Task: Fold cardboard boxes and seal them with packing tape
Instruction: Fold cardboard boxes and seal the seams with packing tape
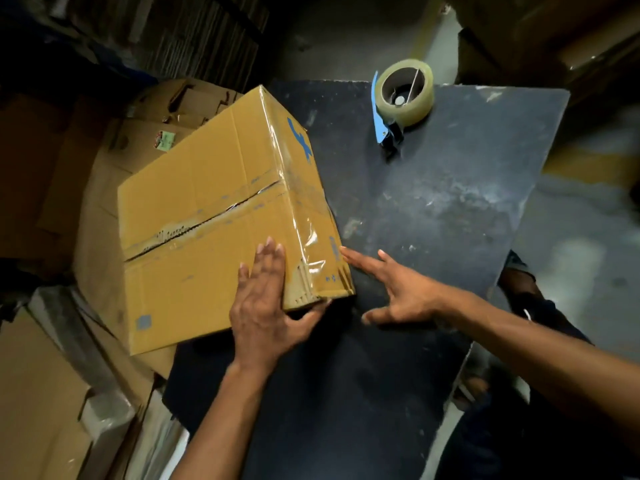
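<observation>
A closed brown cardboard box (207, 216) lies tilted over the left edge of the dark worktable (433, 220). Clear tape runs along its right edge and old tape marks follow its middle seam. My left hand (266, 306) holds the box's near right corner, fingers flat on the top face and thumb under the corner. My right hand (398, 289) hovers over the table just right of the box with fingers spread, one fingertip at the box's side. A tape dispenser (401, 95) with a clear roll and blue handle lies at the table's far edge.
Flattened and folded cardboard boxes (114, 161) are piled on the left, beyond and below the table. More cartons (554, 32) stand at the top right. A person's foot (471, 389) shows below the table's right edge on the grey floor.
</observation>
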Available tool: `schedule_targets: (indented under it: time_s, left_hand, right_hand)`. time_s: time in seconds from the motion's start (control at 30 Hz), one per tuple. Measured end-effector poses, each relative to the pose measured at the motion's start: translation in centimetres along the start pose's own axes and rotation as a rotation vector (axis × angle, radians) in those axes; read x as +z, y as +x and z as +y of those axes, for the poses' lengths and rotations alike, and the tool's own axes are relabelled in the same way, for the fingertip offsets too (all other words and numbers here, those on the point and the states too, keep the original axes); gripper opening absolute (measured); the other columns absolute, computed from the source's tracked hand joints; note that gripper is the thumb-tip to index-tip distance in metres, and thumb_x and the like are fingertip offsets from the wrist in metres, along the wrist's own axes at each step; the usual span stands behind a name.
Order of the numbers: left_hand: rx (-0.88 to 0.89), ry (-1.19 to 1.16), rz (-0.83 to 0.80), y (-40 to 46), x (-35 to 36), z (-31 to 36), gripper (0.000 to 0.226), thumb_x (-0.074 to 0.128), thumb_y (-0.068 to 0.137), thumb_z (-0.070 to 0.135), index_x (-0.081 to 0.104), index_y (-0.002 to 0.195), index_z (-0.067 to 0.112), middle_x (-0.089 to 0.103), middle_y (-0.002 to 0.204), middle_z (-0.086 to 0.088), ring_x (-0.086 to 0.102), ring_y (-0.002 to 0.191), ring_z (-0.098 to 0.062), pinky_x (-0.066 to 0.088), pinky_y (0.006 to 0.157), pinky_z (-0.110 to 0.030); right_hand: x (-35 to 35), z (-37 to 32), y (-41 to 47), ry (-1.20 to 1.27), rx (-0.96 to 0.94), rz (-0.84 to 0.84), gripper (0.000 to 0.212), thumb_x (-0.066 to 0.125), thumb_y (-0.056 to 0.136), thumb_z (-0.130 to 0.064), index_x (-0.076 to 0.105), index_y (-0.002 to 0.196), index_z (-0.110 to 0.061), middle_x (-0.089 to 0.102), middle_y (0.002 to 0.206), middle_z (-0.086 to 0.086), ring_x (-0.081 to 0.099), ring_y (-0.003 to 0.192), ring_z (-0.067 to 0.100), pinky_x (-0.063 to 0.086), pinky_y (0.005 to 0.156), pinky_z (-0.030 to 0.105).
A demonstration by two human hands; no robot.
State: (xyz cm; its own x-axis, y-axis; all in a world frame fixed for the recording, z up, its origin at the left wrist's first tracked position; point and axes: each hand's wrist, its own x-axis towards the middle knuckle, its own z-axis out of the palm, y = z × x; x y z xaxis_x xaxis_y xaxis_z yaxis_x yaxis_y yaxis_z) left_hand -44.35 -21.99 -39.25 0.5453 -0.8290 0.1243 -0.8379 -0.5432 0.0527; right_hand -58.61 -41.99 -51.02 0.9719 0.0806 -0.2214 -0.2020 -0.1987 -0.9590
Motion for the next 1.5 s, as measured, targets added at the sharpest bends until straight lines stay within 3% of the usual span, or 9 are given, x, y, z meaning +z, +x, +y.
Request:
schedule_targets:
  time_s: [0.1,0.2,0.33,0.4,0.5,0.63,0.87,1.1,1.5]
  left_hand:
    - [-0.092,0.015,0.020,-0.3,0.9,1.6,0.107,0.067,0.078,0.065,0.035,0.157,0.001,0.032,0.165,-0.015,0.031,0.154,-0.028,0.028,0.122,-0.061]
    - [-0.178,-0.014,0.015,-0.3,1.2,2.5,0.111,0.065,0.074,0.066,0.030,0.161,0.006,0.028,0.168,-0.010,0.026,0.156,-0.026,0.025,0.123,-0.061]
    - [-0.246,-0.022,0.009,-0.3,1.6,2.9,0.114,0.062,0.071,0.069,0.024,0.163,0.013,0.023,0.169,-0.003,0.020,0.157,-0.022,0.021,0.125,-0.057]
    - [-0.255,-0.018,-0.003,-0.3,1.7,2.9,0.114,0.060,0.072,0.070,0.020,0.164,0.015,0.019,0.171,-0.001,0.016,0.158,-0.020,0.018,0.127,-0.056]
    - [-0.271,-0.014,-0.065,-0.3,1.5,2.8,0.114,0.054,0.075,0.074,0.012,0.165,0.019,0.009,0.172,0.002,0.006,0.159,-0.014,0.010,0.129,-0.051]
    - [-0.269,0.006,-0.128,-0.2,1.0,3.0,0.112,0.046,0.080,0.077,0.006,0.165,0.017,0.003,0.173,0.002,0.001,0.160,-0.015,0.006,0.129,-0.049]
    - [-0.246,0.001,-0.221,-0.1,0.4,2.7,0.114,0.039,0.079,0.081,-0.007,0.163,0.019,-0.007,0.172,0.001,-0.005,0.159,-0.017,0.004,0.129,-0.050]
    - [-0.217,0.062,-0.332,0.0,-0.4,2.6,0.135,0.078,0.076,0.060,-0.021,0.159,0.019,-0.024,0.169,0.000,-0.020,0.157,-0.017,-0.004,0.129,-0.048]
    - [-0.243,0.062,-0.351,0.0,-0.5,3.0,0.138,0.081,0.071,0.053,-0.020,0.158,0.018,-0.021,0.170,-0.004,-0.015,0.158,-0.021,0.002,0.129,-0.053]
  right_hand:
    - [3.0,0.4,0.2,-0.051,-0.074,0.139,0.112,0.079,0.085,-0.046,0.001,0.164,-0.036,0.015,0.165,-0.023,0.004,0.141,-0.027,-0.018,0.126,0.034]
    - [4.1,1.3,0.7,-0.010,-0.086,0.239,0.104,0.071,0.084,-0.052,0.006,0.164,-0.037,0.026,0.166,-0.018,0.019,0.155,0.003,-0.006,0.129,0.045]
    - [4.6,0.7,0.5,0.170,-0.114,0.505,0.083,0.077,0.083,-0.027,0.037,0.156,-0.028,0.054,0.149,-0.012,0.046,0.140,0.001,0.024,0.125,0.032]
    - [5.4,0.0,-0.2,0.181,-0.142,0.838,0.040,0.075,0.080,-0.012,0.064,0.118,-0.018,0.069,0.112,-0.007,0.066,0.103,0.006,0.056,0.092,0.034]
    - [7.5,-1.1,-1.5,0.105,-0.280,1.053,0.017,0.070,0.075,0.003,0.065,0.085,-0.010,0.063,0.083,-0.005,0.062,0.073,0.010,0.052,0.065,0.028]
    - [10.1,-2.6,-2.2,0.149,-0.356,1.052,0.045,0.065,0.074,0.012,0.073,0.116,0.001,0.073,0.116,0.006,0.071,0.109,0.015,0.058,0.095,0.031]
    - [11.1,-3.7,-2.1,0.238,-0.328,0.966,0.068,0.056,0.069,0.018,0.067,0.133,-0.004,0.067,0.135,0.007,0.063,0.127,0.014,0.051,0.108,0.033]
    - [11.5,-4.2,-1.3,0.254,-0.325,0.898,0.076,0.053,0.069,0.017,0.057,0.143,-0.003,0.058,0.147,0.008,0.054,0.139,0.017,0.044,0.116,0.036]
    - [11.4,-6.1,-0.2,0.239,-0.111,0.839,0.086,0.050,0.072,-0.001,0.046,0.154,-0.025,0.050,0.155,-0.009,0.049,0.141,0.006,0.046,0.113,0.035]
